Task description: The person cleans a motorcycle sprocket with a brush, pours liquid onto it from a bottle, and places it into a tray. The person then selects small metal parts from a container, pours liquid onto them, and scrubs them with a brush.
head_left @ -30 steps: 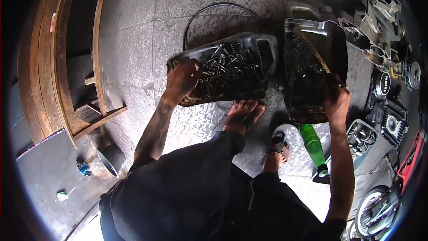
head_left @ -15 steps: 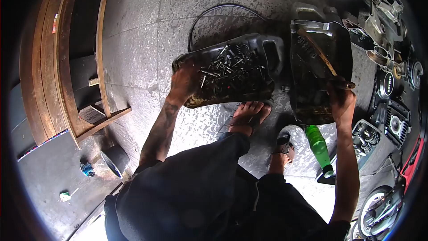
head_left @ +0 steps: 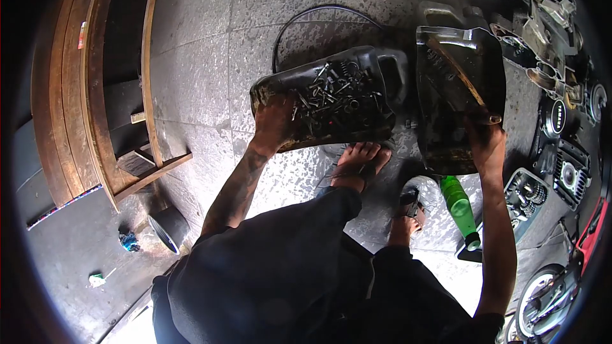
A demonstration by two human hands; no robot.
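Note:
My left hand (head_left: 275,121) reaches into the left end of a dark tray (head_left: 386,118) that looks cut from a plastic jerrycan. Beside its fingers lies a pile of loose bolts and small metal parts (head_left: 328,92). Shadow hides the fingertips and anything between them. My right hand (head_left: 488,148) is over the right edge of a second cut jerrycan tray (head_left: 440,153), closed round a dark rod-like part (head_left: 489,118) with a rounded end. A wooden-handled tool (head_left: 460,75), perhaps a brush, lies slanted in that tray, just beyond this hand.
A green bottle (head_left: 458,204) lies by my right foot. Engine parts (head_left: 551,76), a tray of gears (head_left: 526,194) and a motorbike (head_left: 542,299) line the right side. A black hose (head_left: 299,16) curves behind the trays. At left are a wooden bench (head_left: 95,102) and a bucket (head_left: 167,229).
My left hand has shifted slightly right and down in the tray of bolts. My right hand keeps its grip on the dark part, which has tilted a little.

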